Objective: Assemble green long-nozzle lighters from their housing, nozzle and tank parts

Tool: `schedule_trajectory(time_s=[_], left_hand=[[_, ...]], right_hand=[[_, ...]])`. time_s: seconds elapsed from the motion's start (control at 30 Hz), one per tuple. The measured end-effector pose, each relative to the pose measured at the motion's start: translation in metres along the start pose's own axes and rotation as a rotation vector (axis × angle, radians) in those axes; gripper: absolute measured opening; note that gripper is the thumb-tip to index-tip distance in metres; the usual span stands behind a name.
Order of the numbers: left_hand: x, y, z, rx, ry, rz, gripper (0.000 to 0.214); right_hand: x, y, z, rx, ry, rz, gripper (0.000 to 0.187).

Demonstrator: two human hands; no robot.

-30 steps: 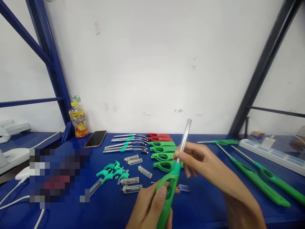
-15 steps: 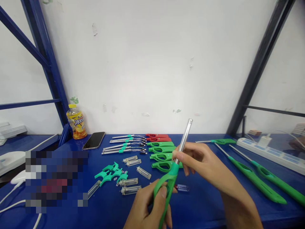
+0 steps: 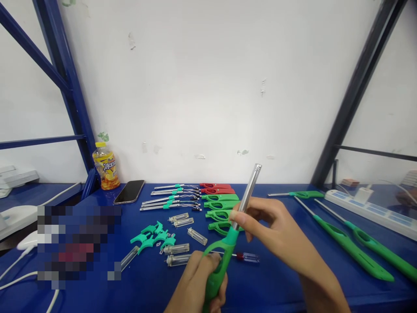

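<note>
I am watching a green lighter being held tilted above the blue table, its metal tube pointing up and slightly right. The left hand is wrapping shut around the lighter's green handle at the bottom. The right hand is pinching the tube just above the green collar between thumb and forefinger, its other fingers curling loosely. Just behind the lighter, 4 green handle shells are lying in a row, with 2 red shells beyond them. Left of the lighter, clear tubes and teal triggers are lying scattered. Well to its right, 2 finished lighters are lying side by side.
</note>
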State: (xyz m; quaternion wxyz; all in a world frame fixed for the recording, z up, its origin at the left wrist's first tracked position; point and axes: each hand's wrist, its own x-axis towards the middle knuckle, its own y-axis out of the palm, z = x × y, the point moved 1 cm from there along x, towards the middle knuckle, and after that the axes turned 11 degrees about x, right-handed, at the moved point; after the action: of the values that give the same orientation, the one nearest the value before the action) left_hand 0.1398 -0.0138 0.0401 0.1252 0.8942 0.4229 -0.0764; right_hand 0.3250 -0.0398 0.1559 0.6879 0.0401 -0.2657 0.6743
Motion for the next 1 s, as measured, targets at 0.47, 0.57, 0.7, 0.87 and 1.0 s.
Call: schedule_trajectory(time_s=[0.47, 0.57, 0.7, 0.87, 1.0], left_hand=[[0.012, -0.014, 0.001, 0.019, 0.022, 0.009, 0.05], [0.008, -0.009, 0.001, 0.02, 0.06, -0.025, 0.053], [0.003, -0.004, -0.002, 0.026, 0.095, -0.069, 0.055], [-0.001, 0.0, -0.007, 0.029, 0.14, -0.1, 0.056], [-0.003, 0.003, -0.007, 0.007, 0.147, -0.147, 0.067]], right_hand=[[0.008, 0.01, -0.009, 0.155, 0.116, 0.087, 0.036], [0.007, 0.01, -0.008, 0.164, 0.121, 0.099, 0.035], [0.006, 0.012, -0.006, 0.171, 0.12, 0.108, 0.034], [0.007, 0.011, -0.007, 0.172, 0.117, 0.113, 0.035], [0.008, 0.01, -0.006, 0.192, 0.114, 0.123, 0.035]])
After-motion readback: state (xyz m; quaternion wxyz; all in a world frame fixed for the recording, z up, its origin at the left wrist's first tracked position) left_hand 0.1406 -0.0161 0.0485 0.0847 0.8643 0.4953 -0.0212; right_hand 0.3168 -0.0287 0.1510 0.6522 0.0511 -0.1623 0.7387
